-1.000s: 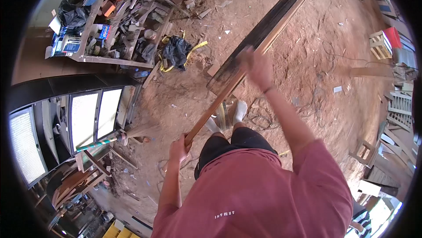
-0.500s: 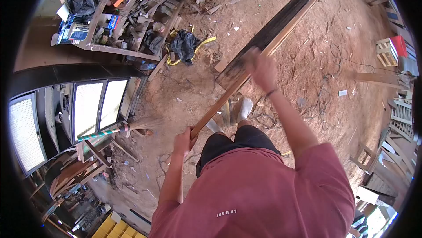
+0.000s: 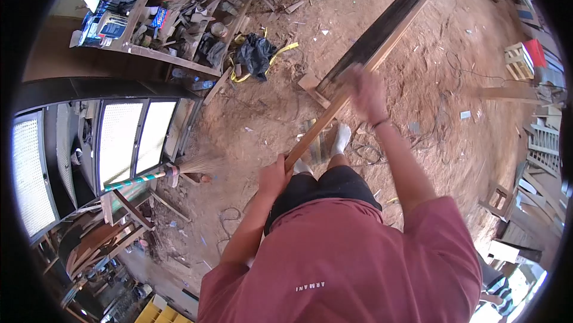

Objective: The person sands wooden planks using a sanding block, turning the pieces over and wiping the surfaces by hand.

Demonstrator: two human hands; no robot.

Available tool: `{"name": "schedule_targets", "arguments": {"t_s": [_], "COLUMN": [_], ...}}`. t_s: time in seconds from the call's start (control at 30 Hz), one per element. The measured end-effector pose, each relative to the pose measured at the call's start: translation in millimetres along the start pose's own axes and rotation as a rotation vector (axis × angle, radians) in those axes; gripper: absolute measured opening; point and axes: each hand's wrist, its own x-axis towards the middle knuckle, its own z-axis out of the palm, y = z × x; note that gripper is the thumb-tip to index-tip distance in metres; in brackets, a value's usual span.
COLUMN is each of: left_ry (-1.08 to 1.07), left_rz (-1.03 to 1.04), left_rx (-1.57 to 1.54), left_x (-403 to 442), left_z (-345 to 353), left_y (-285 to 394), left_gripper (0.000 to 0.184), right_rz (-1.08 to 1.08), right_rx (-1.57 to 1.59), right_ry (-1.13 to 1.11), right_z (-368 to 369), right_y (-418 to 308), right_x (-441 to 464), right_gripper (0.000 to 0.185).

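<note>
A long reddish-brown wooden strip [image 3: 322, 121] runs from near my thighs up toward the top right, along the edge of a dark plank [image 3: 382, 27]. My left hand [image 3: 274, 177] is closed round the strip's near end. Farther up, my right hand [image 3: 368, 97] is at the strip beside the plank's near end; its fingers are smeared by motion, so their grip cannot be made out. A small wooden block [image 3: 311, 87] shows at the plank's near end.
Cluttered shelves [image 3: 173, 57] stand at the upper left, beside a black plastic bag [image 3: 255, 55] with yellow strap. A broom [image 3: 173, 174] and glazed panels [image 3: 119, 138] are at left. Cables [image 3: 367, 153] lie near my feet. Another person's striped sleeve [image 3: 502, 293] shows at lower right.
My left hand has moved right and up with the strip's near end. The strip now stands at a steeper angle, and more of the wooden block shows. My right hand has shifted slightly right.
</note>
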Motion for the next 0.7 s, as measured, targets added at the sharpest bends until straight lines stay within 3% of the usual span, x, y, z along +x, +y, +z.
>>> {"name": "schedule_targets", "arguments": {"t_s": [0.03,0.1,0.2,0.27,0.4,0.43,0.47,0.53,0.6,0.7], "left_ry": [-0.022,-0.030,-0.066,-0.038,0.000,-0.100,-0.202,-0.167,-0.143,-0.273], "left_rz": [-0.012,-0.026,-0.078,-0.055,0.003,-0.015,-0.037,0.027,0.098,-0.088], "left_rx": [-0.018,-0.035,-0.033,-0.188,-0.257,-0.338,-0.419,-0.477,-0.542,-0.696], "left_x": [-1,4,4,-1,-31,-35,-40,-48,-53,-66], "left_z": [0,2,1,-11,-16,-12,-7,-3,-4,-15], "left_y": [1,2,-5,-4,-38,-49,-58,-69,-75,-95], "left_gripper": [0.049,0.049,0.051,0.057,0.064,0.068,0.072,0.075,0.078,0.080], "right_rz": [-0.027,-0.284,-0.258,-0.176,-0.231,-0.188,-0.134,-0.005,0.006,0.049], "right_rx": [-0.010,0.103,0.224,0.211,0.226,0.230,0.252,-0.035,-0.026,-0.093], "right_ry": [-0.161,-0.063,-0.160,-0.288,-0.249,-0.273,-0.194,-0.114,0.173,0.236], "right_z": [16,30,22,16,15,15,24,-11,6,26], "right_y": [-41,-121,-166,-163,-144,-127,-92,-69,-21,-20], "right_x": [-43,-127,-161,-153,-140,-122,-96,-46,-20,-19], "right_gripper": [0.057,0.071,0.077,0.078,0.069,0.066,0.064,0.065,0.066,0.070]}}
